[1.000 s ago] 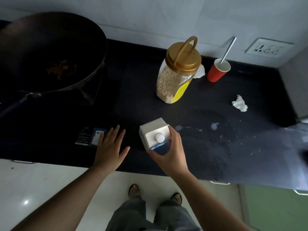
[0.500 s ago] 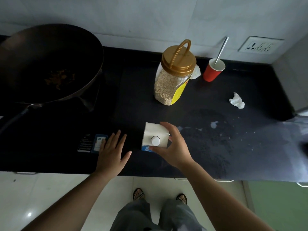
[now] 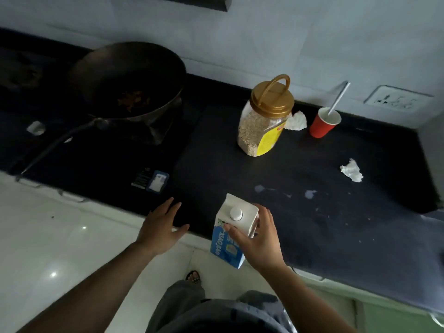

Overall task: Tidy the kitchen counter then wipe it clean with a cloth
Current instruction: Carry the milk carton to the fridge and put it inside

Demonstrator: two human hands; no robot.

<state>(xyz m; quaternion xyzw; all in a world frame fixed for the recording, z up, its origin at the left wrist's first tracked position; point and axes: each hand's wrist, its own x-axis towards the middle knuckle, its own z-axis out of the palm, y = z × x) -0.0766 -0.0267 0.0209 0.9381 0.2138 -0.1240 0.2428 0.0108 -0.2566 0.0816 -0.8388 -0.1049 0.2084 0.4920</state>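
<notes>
My right hand (image 3: 258, 239) grips a white and blue milk carton (image 3: 231, 230) with a white screw cap, held in the air over the front edge of the black counter (image 3: 324, 227). To its left, my left hand (image 3: 161, 228) hovers at the counter's edge with fingers spread and holds nothing. White spill spots (image 3: 310, 193) and crumbs dot the counter to the right of the carton. A crumpled tissue (image 3: 352, 173) lies at the right. No cloth is in view.
A grain jar with a gold lid (image 3: 264, 118) stands at the back, another crumpled tissue (image 3: 297, 121) behind it. A red paper cup with a straw (image 3: 324, 122) is beside it. A black wok (image 3: 127, 80) sits on the stove at the left. A wall socket (image 3: 396, 100) is at the right.
My right hand has lifted the milk carton off the counter and drawn it toward me, past the front edge. The view has swung so the wok and jar appear farther right.
</notes>
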